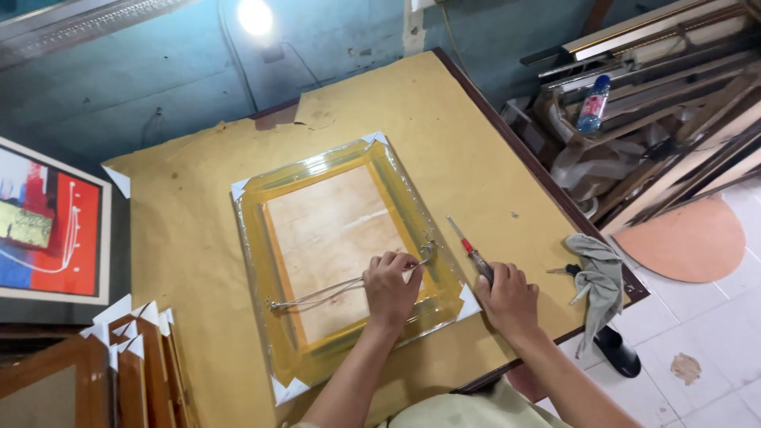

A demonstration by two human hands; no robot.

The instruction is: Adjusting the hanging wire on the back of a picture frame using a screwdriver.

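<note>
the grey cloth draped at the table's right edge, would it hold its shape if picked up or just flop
The crumpled grey cloth would probably flop: it already sags in folds over the brown-paper-covered table edge. It looks thin, so likely light. With part of it hanging off the edge, a small push might well send it sliding to the floor.

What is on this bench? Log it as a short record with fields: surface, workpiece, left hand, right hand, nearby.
surface: table covered with brown paper
workpiece: wrapped picture frame, lying back up, white corner protectors
left hand: left hand on the frame's back, fingers pinching the hanging wire
right hand: right hand gripping a screwdriver, tip near the frame's right rail
nearby: grey cloth at table edge; stacked frames; painting
</note>
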